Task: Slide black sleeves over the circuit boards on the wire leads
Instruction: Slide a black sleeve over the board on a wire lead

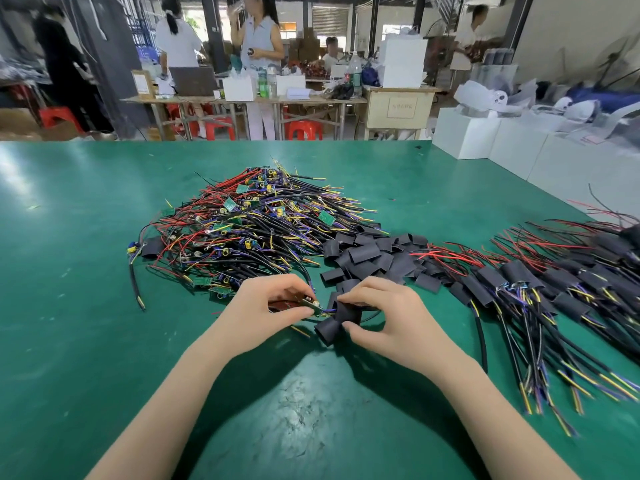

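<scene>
Just in front of the person, low over the green table (pixel 86 271), a small circuit board (pixel 309 304) sits between the two hands, its short blue and yellow leads pointing right toward a black sleeve (pixel 334 326). The board and the sleeve's mouth are very close; whether the leads have entered the sleeve cannot be told, since the fingers cover the joint.

The left hand (pixel 266 310) pinches the board, thumb below and curled fingers above, so only the board's right end shows. The right hand (pixel 377 315) holds the sleeve: its forefinger and thumb are curled round the upper end near the leads, while the sleeve's lower, open end juts down and left, free of the fingers. Both forearms reach in from the bottom edge.

Beyond the hands lies a large heap of unsleeved leads (pixel 249 230), red, black, purple and yellow wires tangled with green boards. Just right of that heap, touching it, is a pile of loose sleeves (pixel 370 254), flattened black tubes. Farther right, a row of finished leads (pixel 540 289) lies spread out, each with a black sleeve over its board and wire ends fanning toward the table's near edge. One lone sleeved lead (pixel 149 247) lies at the left edge of the heap.
</scene>
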A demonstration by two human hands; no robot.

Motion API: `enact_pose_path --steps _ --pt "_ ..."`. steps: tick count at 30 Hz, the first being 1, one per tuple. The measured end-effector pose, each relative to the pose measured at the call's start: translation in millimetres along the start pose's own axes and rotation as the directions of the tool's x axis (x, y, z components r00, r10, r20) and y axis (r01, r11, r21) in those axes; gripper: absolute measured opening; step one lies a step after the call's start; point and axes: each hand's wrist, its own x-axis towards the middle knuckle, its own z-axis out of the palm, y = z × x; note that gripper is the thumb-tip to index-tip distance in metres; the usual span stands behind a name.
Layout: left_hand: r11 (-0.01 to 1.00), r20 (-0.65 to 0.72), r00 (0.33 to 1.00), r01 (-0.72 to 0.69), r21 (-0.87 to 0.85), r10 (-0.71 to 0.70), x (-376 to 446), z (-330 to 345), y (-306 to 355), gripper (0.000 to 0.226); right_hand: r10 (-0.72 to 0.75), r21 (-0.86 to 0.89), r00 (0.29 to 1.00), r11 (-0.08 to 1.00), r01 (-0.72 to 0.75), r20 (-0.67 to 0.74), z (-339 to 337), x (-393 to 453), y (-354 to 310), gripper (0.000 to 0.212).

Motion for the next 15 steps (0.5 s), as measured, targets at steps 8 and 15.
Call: enact_pose_path --steps 8,15 --pt "0.993 -0.134 0.99 -0.05 -0.108 0.036 0.6 17.9 2.7 0.019 0.013 0.076 1.0 0.997 -0.013 -0.003 3.0 -0.4 -2.9 0.026" --pt "0.975 -0.057 0.998 -0.01 -0.222 -0.003 2.4 11.6 0.9 0.014 0.027 0.114 0.998 0.993 -0.02 -0.061 0.5 0.6 -1.2 0.028"
